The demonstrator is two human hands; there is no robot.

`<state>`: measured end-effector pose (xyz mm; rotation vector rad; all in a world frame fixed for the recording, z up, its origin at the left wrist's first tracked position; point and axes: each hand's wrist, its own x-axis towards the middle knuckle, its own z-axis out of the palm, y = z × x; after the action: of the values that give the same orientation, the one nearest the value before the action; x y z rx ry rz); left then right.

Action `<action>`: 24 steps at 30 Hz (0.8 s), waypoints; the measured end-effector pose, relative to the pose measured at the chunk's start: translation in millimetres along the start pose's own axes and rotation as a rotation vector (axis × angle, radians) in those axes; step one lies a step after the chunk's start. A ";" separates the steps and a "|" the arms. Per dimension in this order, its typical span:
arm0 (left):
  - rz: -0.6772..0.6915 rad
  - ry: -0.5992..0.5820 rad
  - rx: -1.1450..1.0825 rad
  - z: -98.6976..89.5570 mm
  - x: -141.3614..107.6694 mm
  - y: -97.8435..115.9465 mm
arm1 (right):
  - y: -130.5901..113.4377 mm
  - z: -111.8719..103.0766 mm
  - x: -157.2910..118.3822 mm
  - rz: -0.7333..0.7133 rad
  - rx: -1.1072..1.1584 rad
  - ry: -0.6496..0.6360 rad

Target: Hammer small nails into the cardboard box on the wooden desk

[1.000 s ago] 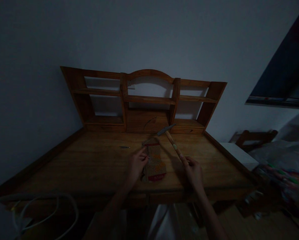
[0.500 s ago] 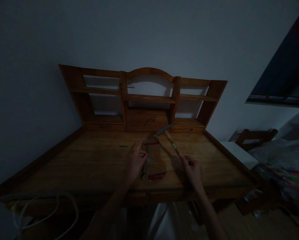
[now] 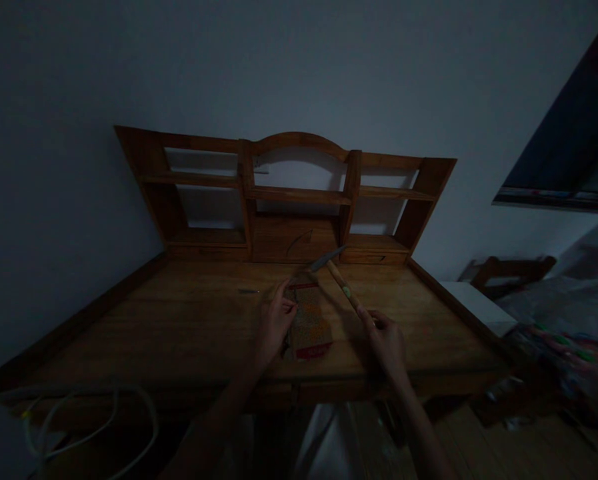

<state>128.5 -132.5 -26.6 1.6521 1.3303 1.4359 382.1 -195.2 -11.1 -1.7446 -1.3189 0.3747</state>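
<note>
From afar I saw the hammer (image 3: 347,291), clamped in my right hand (image 3: 387,340), edge left, seemingly nearer the red-banded brown piece (image 3: 309,328) being worked (my left hand's (image 3: 273,327) grip I couldn't tell).

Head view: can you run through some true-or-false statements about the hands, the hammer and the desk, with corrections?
1. The right hand holds the hammer by its handle. True.
2. The left hand is at the left side of the printed cardboard. True.
3. The cardboard lies on the floor. False: it lies on the desk.
4. A slim object lies on the desk, left of the cardboard. True.
5. Both hands grip the hammer. False: only the right hand does.
6. The hammer's head is at the near end. False: it is at the far end.
</note>
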 end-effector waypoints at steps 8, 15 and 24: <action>-0.013 -0.016 0.030 -2.8 -2.3 5.3 | -2.0 1.1 -1.2 -0.015 -0.023 -0.010; 0.013 -0.028 0.073 -4.5 -3.9 6.5 | -1.3 2.0 -1.3 -0.018 -0.016 -0.013; -0.022 -0.042 0.012 -3.1 -2.8 0.1 | -2.5 2.7 -1.1 -0.006 -0.030 -0.015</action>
<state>125.9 -135.7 -26.8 1.6607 1.3321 1.3756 378.3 -194.8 -10.8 -1.7656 -1.3463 0.3663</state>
